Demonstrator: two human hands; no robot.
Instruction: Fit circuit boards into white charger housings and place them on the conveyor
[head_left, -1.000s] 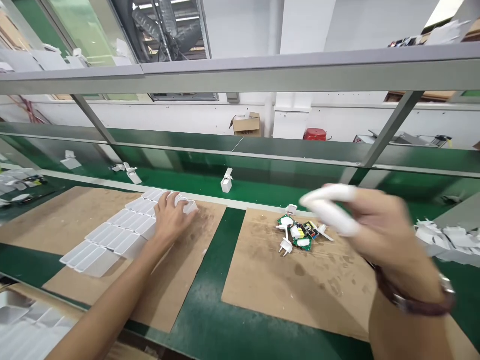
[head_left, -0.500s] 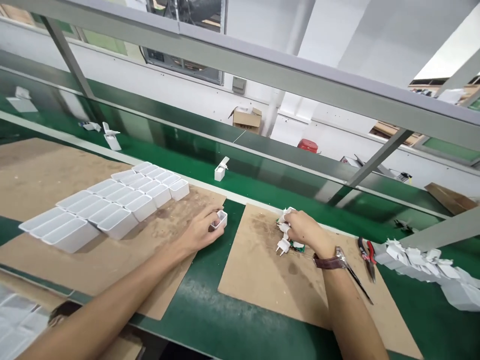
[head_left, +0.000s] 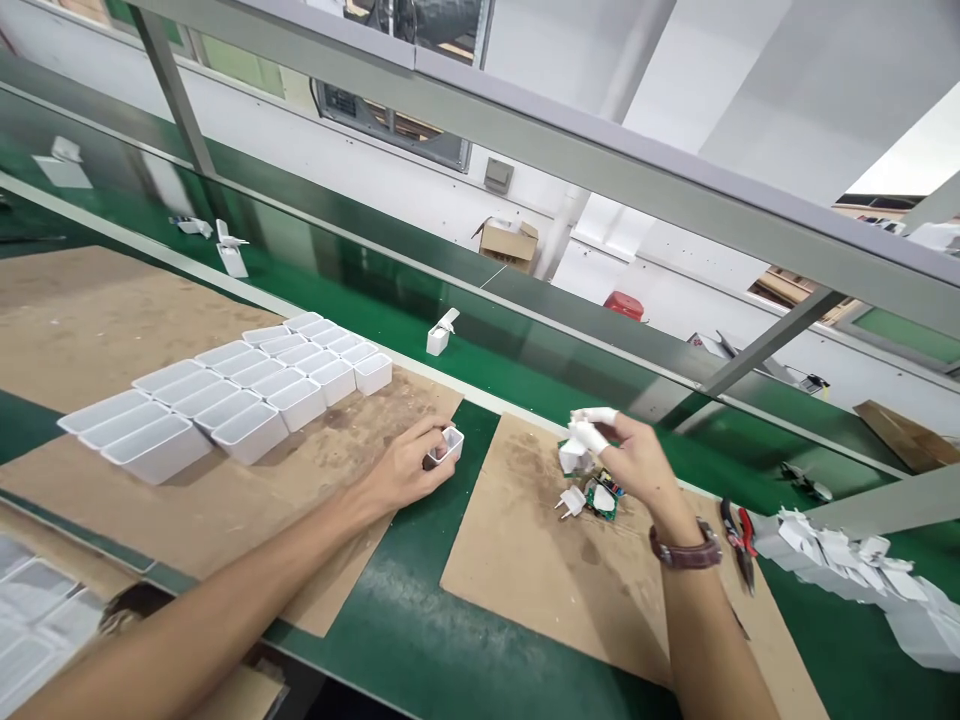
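My left hand [head_left: 412, 462] is closed around a small open white plastic case [head_left: 453, 443], held at the right edge of the left cardboard sheet. My right hand [head_left: 634, 455] has white coverings on its fingertips, and its thumb and forefinger are apart. Just below those fingertips is a white block-shaped part [head_left: 576, 458], its contact with them hard to judge. A green circuit board [head_left: 602, 498] with small components lies under the hand on the right cardboard sheet [head_left: 525, 570]. Beside the board, a white two-pin plug piece [head_left: 573, 501] rests on the cardboard.
Rows of open white cases [head_left: 247, 375] stand on the left cardboard. Red-and-black pliers [head_left: 741, 540] lie right of my right wrist, near a line of filled white cases [head_left: 847, 560]. One lidded white case [head_left: 441, 333] sits on the green belt [head_left: 510, 375] behind the rail.
My right hand has drawn back a little to the right from the small parts, its fingers spreading and uncovering the circuit board. The left hand keeps its hold on the case. The view has shifted slightly.
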